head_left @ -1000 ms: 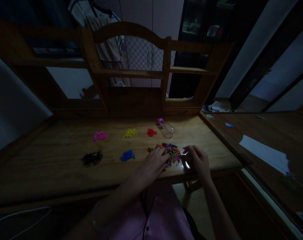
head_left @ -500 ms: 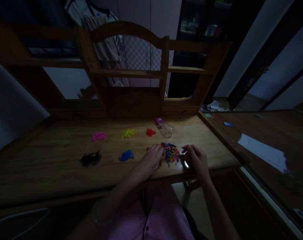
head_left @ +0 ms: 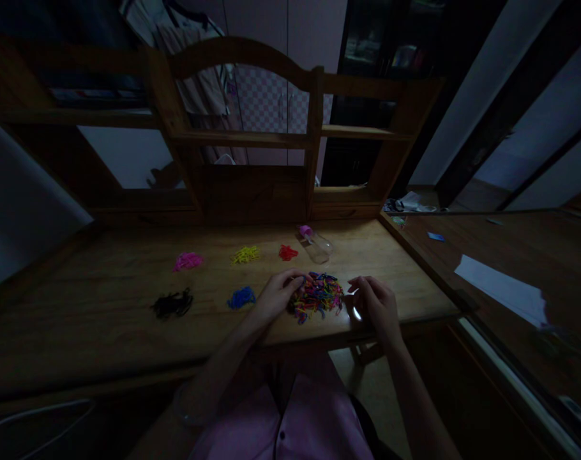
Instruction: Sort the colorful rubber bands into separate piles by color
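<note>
A heap of small multicoloured rubber bands (head_left: 322,297) lies on the wooden desk in front of me. At its left edge is my left hand (head_left: 283,291), thumb and fingertips closed on what looks like a blue rubber band (head_left: 303,280). My right hand (head_left: 375,303) rests just right of the heap, fingers loosely bent and apart, with nothing visible in them. Sorted by colour, separate piles lie to the left: pink bands (head_left: 188,260), yellow bands (head_left: 245,255), red bands (head_left: 288,253), black bands (head_left: 172,303) and blue bands (head_left: 241,298).
A clear bottle with a pink cap (head_left: 320,248) lies behind the heap. Wooden shelving (head_left: 256,191) rises along the desk's back edge. To the right, a lower brown surface holds white paper (head_left: 501,289) and a small blue card (head_left: 435,236).
My left hand has drawn back up and left from the heap, uncovering its left part; a blue band now shows at its fingertips. The right hand has stayed nearly still.
</note>
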Demonstrator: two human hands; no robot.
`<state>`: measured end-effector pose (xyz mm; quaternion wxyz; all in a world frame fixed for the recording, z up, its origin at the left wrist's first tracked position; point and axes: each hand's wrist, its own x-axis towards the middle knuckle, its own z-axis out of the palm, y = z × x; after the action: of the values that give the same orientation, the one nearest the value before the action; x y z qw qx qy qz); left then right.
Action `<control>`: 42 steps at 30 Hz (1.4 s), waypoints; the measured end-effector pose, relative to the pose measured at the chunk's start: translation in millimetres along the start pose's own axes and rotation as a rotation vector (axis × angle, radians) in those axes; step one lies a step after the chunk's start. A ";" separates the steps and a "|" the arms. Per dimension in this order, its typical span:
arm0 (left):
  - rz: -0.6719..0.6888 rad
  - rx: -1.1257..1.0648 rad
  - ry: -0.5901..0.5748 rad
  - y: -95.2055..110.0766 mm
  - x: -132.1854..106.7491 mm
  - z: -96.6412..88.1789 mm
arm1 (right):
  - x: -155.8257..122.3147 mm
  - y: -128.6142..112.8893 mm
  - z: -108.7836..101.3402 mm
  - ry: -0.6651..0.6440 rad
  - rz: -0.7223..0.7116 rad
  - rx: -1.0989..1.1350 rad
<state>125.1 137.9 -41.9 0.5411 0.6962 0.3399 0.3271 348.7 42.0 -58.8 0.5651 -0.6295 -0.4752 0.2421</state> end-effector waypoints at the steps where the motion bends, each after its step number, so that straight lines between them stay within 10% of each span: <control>1: -0.054 -0.096 0.001 -2.7 0.5 -1.4 | 0.1 0.9 0.0 -0.002 -0.001 0.002; 6: -0.171 -0.457 -0.021 -2.7 -6.4 -11.2 | -1.0 0.5 0.3 -0.009 -0.006 0.010; 19: -0.137 -0.570 0.026 16.0 -30.6 -20.9 | -11.9 -21.8 8.8 0.013 -0.102 -0.093; 25: -0.045 -0.364 0.072 28.2 -42.8 -3.3 | -42.5 -71.2 37.9 -0.134 -0.320 -0.113; 35: 0.326 0.212 0.117 52.8 -72.1 10.7 | -45.9 -91.9 42.7 -0.234 -0.264 -0.040; 42: 0.429 0.411 0.127 58.7 -76.9 10.1 | -51.6 -76.1 50.6 -0.339 0.125 0.205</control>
<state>97.8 58.2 6.6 0.2849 0.8253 0.2772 0.4011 259.2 14.4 -11.5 0.5220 -0.5473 -0.4965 0.4261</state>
